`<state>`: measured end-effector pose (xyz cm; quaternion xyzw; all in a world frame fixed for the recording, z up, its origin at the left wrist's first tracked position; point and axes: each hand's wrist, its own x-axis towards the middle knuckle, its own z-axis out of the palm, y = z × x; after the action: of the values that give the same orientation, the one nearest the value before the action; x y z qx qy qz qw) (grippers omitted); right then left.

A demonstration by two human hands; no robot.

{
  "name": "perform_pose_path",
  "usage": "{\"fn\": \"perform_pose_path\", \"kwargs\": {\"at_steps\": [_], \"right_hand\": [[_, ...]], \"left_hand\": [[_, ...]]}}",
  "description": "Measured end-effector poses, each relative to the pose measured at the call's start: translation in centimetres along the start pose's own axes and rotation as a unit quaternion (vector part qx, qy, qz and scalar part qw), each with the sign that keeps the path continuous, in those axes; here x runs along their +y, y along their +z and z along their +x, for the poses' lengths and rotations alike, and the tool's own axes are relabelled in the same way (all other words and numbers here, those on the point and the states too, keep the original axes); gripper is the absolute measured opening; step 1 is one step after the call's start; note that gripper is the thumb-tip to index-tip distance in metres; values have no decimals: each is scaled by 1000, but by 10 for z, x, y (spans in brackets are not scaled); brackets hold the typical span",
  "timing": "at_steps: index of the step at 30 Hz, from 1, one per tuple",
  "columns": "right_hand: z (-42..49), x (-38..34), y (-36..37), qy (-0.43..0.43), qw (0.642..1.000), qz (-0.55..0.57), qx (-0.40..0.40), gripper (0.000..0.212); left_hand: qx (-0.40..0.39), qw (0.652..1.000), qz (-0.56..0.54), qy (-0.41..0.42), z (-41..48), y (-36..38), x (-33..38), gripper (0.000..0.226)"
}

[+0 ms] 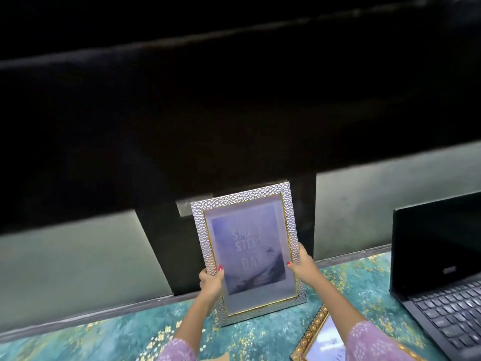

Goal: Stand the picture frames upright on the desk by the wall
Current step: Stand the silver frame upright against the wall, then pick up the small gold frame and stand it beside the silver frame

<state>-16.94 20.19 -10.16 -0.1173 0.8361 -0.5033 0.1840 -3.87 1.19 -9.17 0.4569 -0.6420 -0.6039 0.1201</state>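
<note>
Your left hand point(211, 278) and right hand point(303, 264) clamp the silver hammered frame point(244, 252), gold inner trim, upright left of the laptop point(440, 269), bottom edge on the desk point(104, 337).

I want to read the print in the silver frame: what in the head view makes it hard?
Head view: the silver frame shows a pale, washed-out sheen over faint lettering, the whole picture is soft, the upper half is nearly black, and wide-angle bending curves the wall edges; both hands hold its sides.
</note>
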Motion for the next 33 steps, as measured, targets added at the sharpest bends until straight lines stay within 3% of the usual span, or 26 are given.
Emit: {"fn": "perform_pose_path", "kwargs": {"at_steps": [3, 6, 11, 15, 20, 27, 33], "right_hand": [[-31, 5, -2, 11, 999, -33, 13, 78], [-74, 29, -1, -5, 998, -54, 23, 71], [-136, 98, -6, 28, 991, -128, -30, 60], [-166, 131, -27, 28, 985, -168, -39, 51], [-179, 150, -68, 56, 973, -209, -84, 56], [-170, 170, -115, 6, 959, -272, -78, 55], [-156, 175, -125, 13, 929, -370, 1, 71]], "left_hand": [[94, 994, -21, 43, -22, 1, -6, 58], [120, 985, 2, 127, -53, 4, -28, 47], [6, 977, 107, 182, -101, 23, -79, 44], [-81, 953, 219, 194, -120, 42, -108, 42], [-119, 950, 244, 155, -137, 80, -109, 43], [-150, 938, 295, 104, -157, 128, -111, 52], [-116, 923, 359, 73, -157, 131, -117, 59]]}}
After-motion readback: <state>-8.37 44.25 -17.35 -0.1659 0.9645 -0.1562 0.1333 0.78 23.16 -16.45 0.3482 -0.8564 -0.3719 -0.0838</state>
